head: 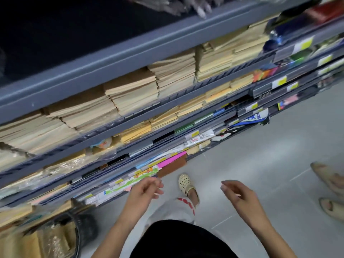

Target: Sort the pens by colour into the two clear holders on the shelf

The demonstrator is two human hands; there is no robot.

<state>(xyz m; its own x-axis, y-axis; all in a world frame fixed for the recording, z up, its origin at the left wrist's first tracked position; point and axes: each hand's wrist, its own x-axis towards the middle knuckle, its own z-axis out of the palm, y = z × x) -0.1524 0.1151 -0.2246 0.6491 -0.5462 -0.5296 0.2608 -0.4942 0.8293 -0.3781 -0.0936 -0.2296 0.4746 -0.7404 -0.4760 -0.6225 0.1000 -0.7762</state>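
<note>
Plainly, no pen is in hand at this moment. The person's left hand [147, 189] and right hand [237, 193] both hang low in front of the body, above the pale grey floor [270, 155]. The fingers of each are loosely curled, a little apart, and grip nothing. The task's things lie well away from them: a blurred bunch of pale grey-and-white pens [188, 5] shows at the very top edge of the view, on the topmost grey metal shelf [130, 45]. The clear holders cannot be made out through the blur, so whether the pens stand in them cannot be told. Beneath that shelf run stacks of tan paper envelopes [130, 90], which have no part in the job. This looks like a gap between picks, and how far the sorting has got cannot be read from here. The next move calls for raising the gaze and one hand to the top shelf. There one pen must be singled out by colour and pinched by its barrel, so that its neighbours are not dragged along.
</note>
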